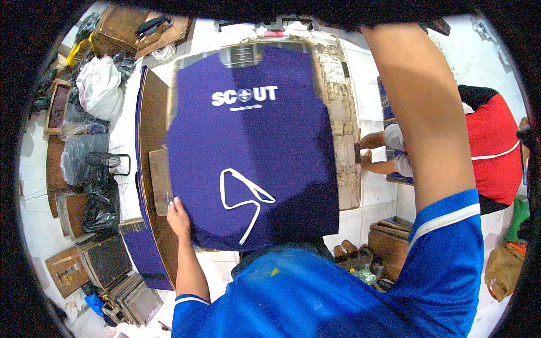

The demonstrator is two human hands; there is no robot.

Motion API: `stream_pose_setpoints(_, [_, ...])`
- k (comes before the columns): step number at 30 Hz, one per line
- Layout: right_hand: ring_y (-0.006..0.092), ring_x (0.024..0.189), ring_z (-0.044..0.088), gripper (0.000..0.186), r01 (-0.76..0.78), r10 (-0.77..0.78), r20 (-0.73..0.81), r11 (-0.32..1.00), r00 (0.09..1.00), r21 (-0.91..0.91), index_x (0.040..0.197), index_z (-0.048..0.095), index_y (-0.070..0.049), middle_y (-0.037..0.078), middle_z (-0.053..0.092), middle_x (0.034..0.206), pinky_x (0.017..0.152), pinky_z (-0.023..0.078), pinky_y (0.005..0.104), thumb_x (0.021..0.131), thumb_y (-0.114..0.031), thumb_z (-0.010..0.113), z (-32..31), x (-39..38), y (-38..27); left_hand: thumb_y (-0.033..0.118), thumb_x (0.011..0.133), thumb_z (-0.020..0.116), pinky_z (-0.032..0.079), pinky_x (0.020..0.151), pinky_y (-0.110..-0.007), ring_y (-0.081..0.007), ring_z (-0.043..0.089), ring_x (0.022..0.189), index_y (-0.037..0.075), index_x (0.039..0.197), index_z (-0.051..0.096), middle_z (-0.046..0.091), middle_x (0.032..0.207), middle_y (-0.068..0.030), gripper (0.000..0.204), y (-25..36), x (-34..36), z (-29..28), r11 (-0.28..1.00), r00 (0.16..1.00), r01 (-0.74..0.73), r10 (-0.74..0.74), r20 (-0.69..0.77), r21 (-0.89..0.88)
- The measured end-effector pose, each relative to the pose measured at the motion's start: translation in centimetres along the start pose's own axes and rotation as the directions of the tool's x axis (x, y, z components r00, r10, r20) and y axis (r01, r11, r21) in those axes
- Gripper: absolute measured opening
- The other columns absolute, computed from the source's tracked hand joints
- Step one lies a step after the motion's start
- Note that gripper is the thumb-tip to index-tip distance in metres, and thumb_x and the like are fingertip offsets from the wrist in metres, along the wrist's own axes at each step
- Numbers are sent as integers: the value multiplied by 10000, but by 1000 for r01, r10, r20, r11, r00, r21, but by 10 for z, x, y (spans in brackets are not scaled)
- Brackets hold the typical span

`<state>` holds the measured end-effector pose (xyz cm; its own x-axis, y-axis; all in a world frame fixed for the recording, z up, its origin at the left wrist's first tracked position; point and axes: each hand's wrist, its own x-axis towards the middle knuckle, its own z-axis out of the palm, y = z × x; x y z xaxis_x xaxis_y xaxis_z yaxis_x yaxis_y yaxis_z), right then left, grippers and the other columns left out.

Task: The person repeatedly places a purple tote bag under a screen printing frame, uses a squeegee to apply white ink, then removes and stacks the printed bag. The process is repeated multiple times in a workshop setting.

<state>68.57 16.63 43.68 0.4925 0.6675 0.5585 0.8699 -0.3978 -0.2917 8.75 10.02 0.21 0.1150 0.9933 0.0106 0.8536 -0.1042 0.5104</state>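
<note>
A purple sleeveless-looking shirt is spread over a flat board in front of me, with white printed lettering across the chest. Lower on it runs a bent white line; whether it is printed or a strip lying there, I cannot tell. At the shirt's lower left edge, my left hand has its fingers closed along the rim, beside a brown wooden piece. What exactly lies between those fingers is hidden. My right arm reaches up and forward past the shirt's right side, and its hand is beyond the picture's upper edge.
On the left stand more purple-covered boards, a white plastic bag, black bags and stacked wooden frames. To the right, a co-worker in a red shirt bends over purple cloth. Sandals lie near a brown box.
</note>
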Motion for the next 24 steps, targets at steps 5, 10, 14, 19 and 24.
stream_pose_setpoints(5, [356, 834, 767, 891, -4, 5, 28, 1000, 1000, -20, 824, 797, -32, 218, 788, 904, 765, 578, 462, 666, -905, 715, 0, 6, -3, 448, 838, 883, 546, 952, -509, -469, 714, 1054, -29, 1281, 582, 742, 1153, -284, 717, 53, 4, -6, 997, 901, -24, 52, 430, -72])
stream_pose_setpoints(10, [345, 815, 765, 895, 10, -11, -17, 999, 1000, -44, 777, 783, -22, 232, 780, 881, 752, 572, 466, 669, -908, 716, 0, 16, -4, 403, 839, 893, 556, 941, -499, -445, 735, 1048, -31, 1266, 588, 750, 1133, -284, 682, 82, 10, -14, 999, 877, -36, 18, 480, 28])
stream_pose_setpoints(14, [340, 792, 761, 895, 31, -31, -20, 999, 999, -39, 741, 767, -24, 217, 778, 851, 733, 566, 464, 669, -914, 712, 1, 22, -3, 396, 829, 905, 554, 946, -508, -455, 732, 1058, -35, 1265, 588, 752, 1129, -287, 690, 91, 14, -14, 1000, 877, 1, -12, 481, 23])
stream_pose_setpoints(19, [306, 717, 736, 871, 51, -52, -26, 997, 998, -53, 666, 719, -41, 189, 755, 773, 694, 550, 440, 661, -912, 723, 1, 34, -10, 409, 824, 907, 556, 951, -533, -499, 711, 1081, -44, 1294, 558, 732, 1144, -331, 740, 96, 15, -13, 998, 870, 3, -33, 493, 62])
stream_pose_setpoints(24, [263, 656, 691, 850, 11, -11, -8, 999, 1000, -47, 611, 669, -67, 147, 715, 701, 670, 531, 432, 659, -913, 728, 1, 47, -15, 406, 821, 909, 535, 1003, -525, -491, 691, 1146, -53, 1361, 541, 706, 1234, -330, 799, 105, 9, -11, 998, 859, 52, -68, 507, 47])
